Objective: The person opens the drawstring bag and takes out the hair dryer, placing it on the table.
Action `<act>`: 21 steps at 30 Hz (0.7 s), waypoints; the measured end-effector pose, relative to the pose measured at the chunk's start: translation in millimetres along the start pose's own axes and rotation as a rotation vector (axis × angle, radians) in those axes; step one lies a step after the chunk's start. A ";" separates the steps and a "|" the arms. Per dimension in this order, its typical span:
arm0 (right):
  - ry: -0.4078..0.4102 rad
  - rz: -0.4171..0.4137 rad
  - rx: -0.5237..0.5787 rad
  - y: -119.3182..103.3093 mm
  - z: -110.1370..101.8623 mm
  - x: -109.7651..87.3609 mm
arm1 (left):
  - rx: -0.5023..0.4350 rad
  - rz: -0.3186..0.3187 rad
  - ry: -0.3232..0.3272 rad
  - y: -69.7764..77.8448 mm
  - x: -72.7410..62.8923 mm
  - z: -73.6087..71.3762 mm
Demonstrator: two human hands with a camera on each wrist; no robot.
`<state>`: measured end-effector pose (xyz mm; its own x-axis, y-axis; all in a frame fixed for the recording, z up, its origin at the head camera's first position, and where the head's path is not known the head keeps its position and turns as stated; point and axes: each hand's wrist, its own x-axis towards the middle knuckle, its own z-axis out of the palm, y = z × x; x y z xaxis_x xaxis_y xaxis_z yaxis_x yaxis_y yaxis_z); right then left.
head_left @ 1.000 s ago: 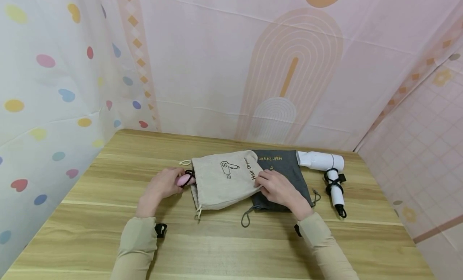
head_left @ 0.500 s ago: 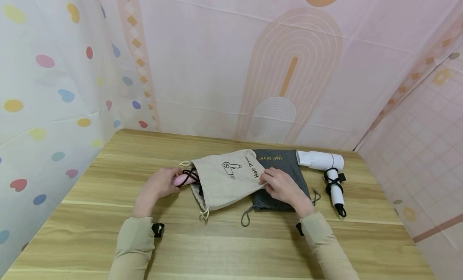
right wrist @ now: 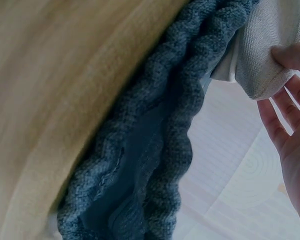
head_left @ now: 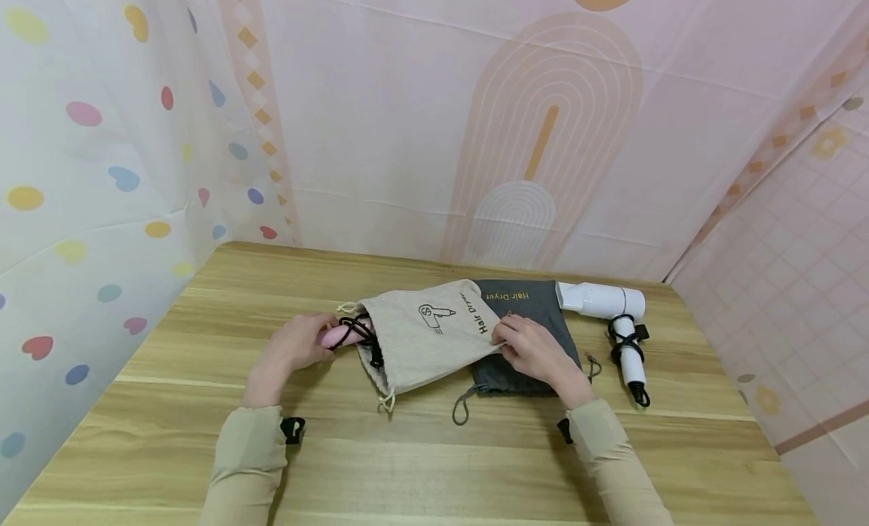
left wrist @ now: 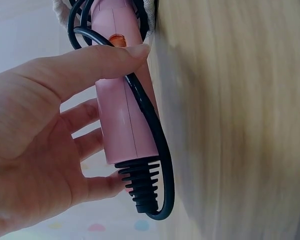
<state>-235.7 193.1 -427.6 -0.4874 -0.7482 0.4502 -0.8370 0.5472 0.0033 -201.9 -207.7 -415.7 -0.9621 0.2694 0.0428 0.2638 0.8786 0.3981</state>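
Note:
My left hand [head_left: 299,345] grips the pink handle [left wrist: 122,115] of a hair dryer, thumb across it near an orange switch. A black cord is looped round the handle. The rest of the dryer is hidden inside a beige drawstring bag [head_left: 434,337] printed "Hair Dryer", whose mouth faces left. At the bag's closed right end, my right hand [head_left: 532,351] pinches a bottom corner between thumb and fingers. In the right wrist view that beige corner [right wrist: 262,65] shows between the fingertips. Beneath and right of the beige bag lies a dark grey drawstring bag [head_left: 550,322].
A white hair dryer [head_left: 600,302] with its black cord wound round the handle lies at the right of the wooden table [head_left: 434,466]. In the right wrist view the grey bag's gathered mouth [right wrist: 182,130] gapes slightly. Patterned curtains [head_left: 380,133] hang behind and at both sides.
The left hand has drawn the pink handle a little leftward, and more handle and cord show outside the bag. The right hand has shifted slightly right, pulling the bag's corner out to a point.

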 end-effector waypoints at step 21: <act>-0.042 0.034 0.001 -11.7 -2.2 20.7 | 0.057 -0.087 -0.044 14.2 2.2 6.7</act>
<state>-235.5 172.0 -416.4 -0.5251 -0.7444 0.4125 -0.8204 0.5717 -0.0125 -199.8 -192.0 -416.0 -0.9778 0.2075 -0.0300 0.1846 0.9200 0.3458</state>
